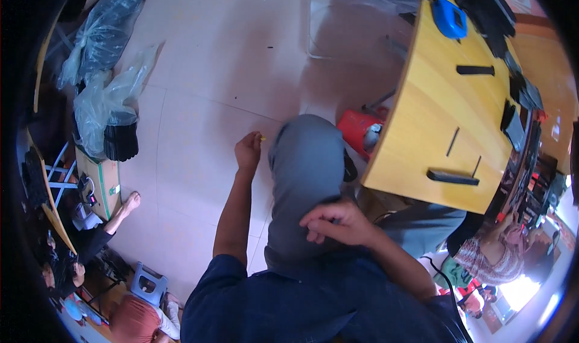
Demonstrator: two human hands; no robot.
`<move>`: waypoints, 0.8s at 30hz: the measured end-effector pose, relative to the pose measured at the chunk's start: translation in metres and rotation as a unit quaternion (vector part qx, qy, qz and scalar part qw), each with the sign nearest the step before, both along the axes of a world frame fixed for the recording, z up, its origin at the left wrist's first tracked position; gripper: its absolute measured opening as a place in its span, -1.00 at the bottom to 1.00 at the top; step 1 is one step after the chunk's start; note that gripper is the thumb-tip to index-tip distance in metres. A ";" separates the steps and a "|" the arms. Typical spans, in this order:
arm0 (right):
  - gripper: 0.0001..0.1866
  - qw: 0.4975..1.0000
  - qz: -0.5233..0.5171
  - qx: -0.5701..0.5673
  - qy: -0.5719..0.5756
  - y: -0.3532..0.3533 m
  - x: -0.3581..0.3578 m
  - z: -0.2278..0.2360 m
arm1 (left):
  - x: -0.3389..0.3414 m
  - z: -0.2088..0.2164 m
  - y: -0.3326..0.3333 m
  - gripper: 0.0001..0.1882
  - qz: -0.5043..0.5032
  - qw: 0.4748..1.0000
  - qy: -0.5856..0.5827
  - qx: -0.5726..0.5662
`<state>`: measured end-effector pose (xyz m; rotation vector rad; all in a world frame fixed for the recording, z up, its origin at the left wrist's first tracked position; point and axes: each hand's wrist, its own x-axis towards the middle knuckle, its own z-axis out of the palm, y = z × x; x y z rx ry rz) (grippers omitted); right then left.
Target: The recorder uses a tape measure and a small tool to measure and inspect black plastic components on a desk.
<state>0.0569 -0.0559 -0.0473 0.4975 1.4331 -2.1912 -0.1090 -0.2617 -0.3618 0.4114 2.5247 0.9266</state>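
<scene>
Out to the left of my grey-trousered knee, my left hand [247, 151] is closed in a pinch. A small yellow piece [262, 138] shows at its fingertips, too small to name. My right hand [339, 222] is over my thigh [306, 162], its fingers loosely curled inward, with nothing visible in them. On the yellow table [416, 114] to my right lie a black bar-shaped piece [453, 177], a thin black strip [453, 141], another short black piece [475, 70] and a blue tape measure [449, 18].
A red bucket [357, 129] with pale contents stands beside the table's near edge. At the left, a plastic bag [96, 111] with black parts sits on a cardboard box [99, 183]. A blue-grey stool [148, 283] and other people are at the lower left.
</scene>
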 end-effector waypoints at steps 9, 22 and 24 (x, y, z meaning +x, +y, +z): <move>-0.81 0.981 -0.075 0.144 0.104 -0.016 0.035 0.007 | -0.041 0.099 0.000 -0.79 0.222 0.907 -0.196 0.298; -0.75 0.974 -0.094 0.167 0.120 -0.024 0.159 -0.003 | -0.047 0.228 -0.059 -0.75 0.324 0.744 -0.244 0.531; -0.75 0.963 -0.089 0.208 0.149 -0.022 0.164 -0.005 | -0.015 0.232 -0.041 -0.75 0.224 0.788 -0.315 0.480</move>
